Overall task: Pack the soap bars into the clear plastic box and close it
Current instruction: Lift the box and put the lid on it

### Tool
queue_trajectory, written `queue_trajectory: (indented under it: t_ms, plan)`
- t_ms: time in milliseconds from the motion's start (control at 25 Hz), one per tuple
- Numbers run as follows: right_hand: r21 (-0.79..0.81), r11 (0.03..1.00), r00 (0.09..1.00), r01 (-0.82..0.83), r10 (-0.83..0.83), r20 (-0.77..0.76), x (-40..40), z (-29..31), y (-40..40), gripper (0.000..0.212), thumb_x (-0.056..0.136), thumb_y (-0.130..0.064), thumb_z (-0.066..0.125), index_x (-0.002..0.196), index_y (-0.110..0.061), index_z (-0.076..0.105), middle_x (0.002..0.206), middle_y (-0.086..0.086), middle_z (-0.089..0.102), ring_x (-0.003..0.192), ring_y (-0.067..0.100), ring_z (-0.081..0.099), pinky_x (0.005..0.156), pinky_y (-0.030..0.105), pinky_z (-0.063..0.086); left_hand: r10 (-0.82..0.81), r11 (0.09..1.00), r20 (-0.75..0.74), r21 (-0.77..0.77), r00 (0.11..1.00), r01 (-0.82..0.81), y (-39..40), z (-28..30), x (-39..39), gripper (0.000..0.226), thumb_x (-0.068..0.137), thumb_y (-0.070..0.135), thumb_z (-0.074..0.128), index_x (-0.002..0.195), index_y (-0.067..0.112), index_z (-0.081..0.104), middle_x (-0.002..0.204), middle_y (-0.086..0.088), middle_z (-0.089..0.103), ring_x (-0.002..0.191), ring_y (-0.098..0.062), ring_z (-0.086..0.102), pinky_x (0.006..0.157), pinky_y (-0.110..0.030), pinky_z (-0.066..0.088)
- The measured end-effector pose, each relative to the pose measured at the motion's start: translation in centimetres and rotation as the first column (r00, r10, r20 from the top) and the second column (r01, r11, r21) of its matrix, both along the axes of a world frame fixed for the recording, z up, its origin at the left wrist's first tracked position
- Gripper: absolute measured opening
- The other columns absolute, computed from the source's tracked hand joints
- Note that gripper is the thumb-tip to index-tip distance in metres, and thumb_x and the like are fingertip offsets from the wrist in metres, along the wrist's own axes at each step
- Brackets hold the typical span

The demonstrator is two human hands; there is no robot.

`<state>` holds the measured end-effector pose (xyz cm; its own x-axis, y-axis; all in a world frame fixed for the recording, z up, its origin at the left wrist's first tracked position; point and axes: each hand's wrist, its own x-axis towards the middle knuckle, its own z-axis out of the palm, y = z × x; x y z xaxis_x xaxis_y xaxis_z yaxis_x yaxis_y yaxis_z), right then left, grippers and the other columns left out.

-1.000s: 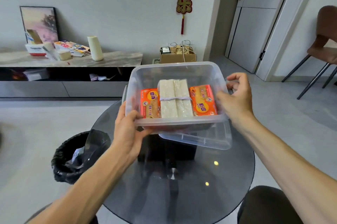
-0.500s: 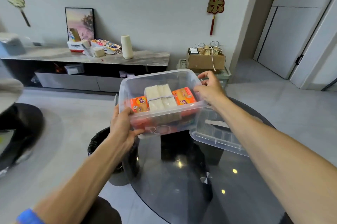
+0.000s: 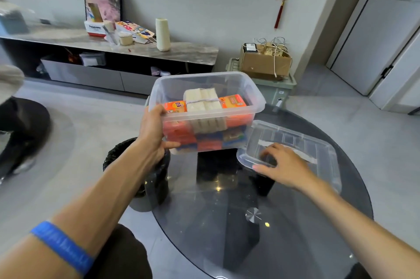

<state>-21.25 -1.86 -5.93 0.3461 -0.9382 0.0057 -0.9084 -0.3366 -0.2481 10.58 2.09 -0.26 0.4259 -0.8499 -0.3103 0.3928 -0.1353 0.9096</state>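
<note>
The clear plastic box [image 3: 229, 81] stands at the far left edge of the round glass table [image 3: 261, 228], lid off. Inside lie a banded bundle of white soap bars [image 3: 202, 101], orange-wrapped soap bars [image 3: 234, 101] on both sides and more coloured packs below. My left hand [image 3: 154, 131] grips the box's left end, thumb under its front corner. The clear lid [image 3: 295, 144] lies upside down on the table right of the box. My right hand [image 3: 284, 165] rests on the lid's near left corner, fingers spread over its rim.
A black-lined waste bin [image 3: 127, 158] stands on the floor under my left wrist, beside the table. A low sideboard [image 3: 136, 51] with clutter runs along the back wall. A cardboard box [image 3: 266, 60] sits on a green crate behind the table. Doors are at the right.
My right hand let go of the box's right end and came down onto the lid. The box now sits lower, at the table edge, held only by my left hand.
</note>
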Motion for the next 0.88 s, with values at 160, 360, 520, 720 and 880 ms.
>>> queue_trajectory:
  t_ms: [160, 360, 520, 720, 880]
  plan:
    - [-0.142, 0.982, 0.959, -0.123, 0.081, -0.272, 1.0, 0.2, 1.0, 0.030, 0.090, -0.036, 0.058, 0.107, -0.011, 0.054, 0.114, 0.006, 0.057, 0.105, 0.029, 0.054, 0.070, 0.034, 0.037, 0.042, 0.999, -0.042, 0.032, 0.998, -0.040, -0.3, 0.8, -0.3, 0.015, 0.080, 0.023, 0.045, 0.092, 0.021, 0.055, 0.092, -0.005, 0.061, 0.086, -0.032, 0.061, 0.070, -0.055, 0.056]
    - [-0.170, 0.985, 0.943, -0.028, -0.030, -0.330, -3.2, 0.4, 2.3, 0.021, 0.095, -0.024, 0.053, 0.109, -0.011, 0.049, 0.111, 0.008, 0.056, 0.099, 0.026, 0.053, 0.069, 0.033, 0.040, 0.021, 0.999, 0.006, 0.042, 1.000, -0.021, -0.6, 0.7, -0.8, 0.013, 0.080, 0.025, 0.046, 0.091, 0.020, 0.052, 0.095, -0.004, 0.056, 0.086, -0.034, 0.056, 0.060, -0.050, 0.053]
    - [-0.243, 0.961, 0.974, 0.128, -0.168, -0.154, -6.4, 2.5, 2.4, 0.015, 0.094, -0.023, 0.055, 0.098, -0.010, 0.049, 0.103, 0.010, 0.056, 0.089, 0.025, 0.051, 0.067, 0.036, 0.042, 0.001, 0.999, 0.057, 0.044, 0.998, -0.004, -0.7, 0.6, -0.7, 0.036, 0.076, 0.028, 0.046, 0.111, 0.019, 0.054, 0.104, -0.006, 0.058, 0.092, -0.034, 0.058, 0.055, -0.046, 0.055]
    - [-0.352, 0.920, 0.985, 0.172, -0.151, 0.087, -6.0, 7.5, 0.8, 0.015, 0.093, -0.023, 0.058, 0.096, -0.013, 0.047, 0.102, 0.007, 0.055, 0.092, 0.025, 0.052, 0.075, 0.042, 0.048, -0.090, 0.996, 0.072, 0.025, 0.993, 0.089, -0.5, 0.2, -2.9, 0.056, 0.072, 0.034, 0.046, 0.125, 0.018, 0.051, 0.118, -0.014, 0.063, 0.097, -0.035, 0.063, 0.050, -0.046, 0.057]
    - [-0.411, 0.911, 0.994, 0.038, 0.010, 0.113, -4.5, 11.1, 0.9, 0.015, 0.093, -0.021, 0.059, 0.094, -0.019, 0.044, 0.100, -0.003, 0.047, 0.092, 0.018, 0.047, 0.077, 0.034, 0.042, -0.165, 0.986, 0.072, -0.017, 0.984, 0.166, -1.1, 0.7, -7.1, 0.044, 0.076, 0.030, 0.047, 0.120, 0.029, 0.051, 0.118, -0.011, 0.063, 0.098, -0.038, 0.064, 0.056, -0.059, 0.057]
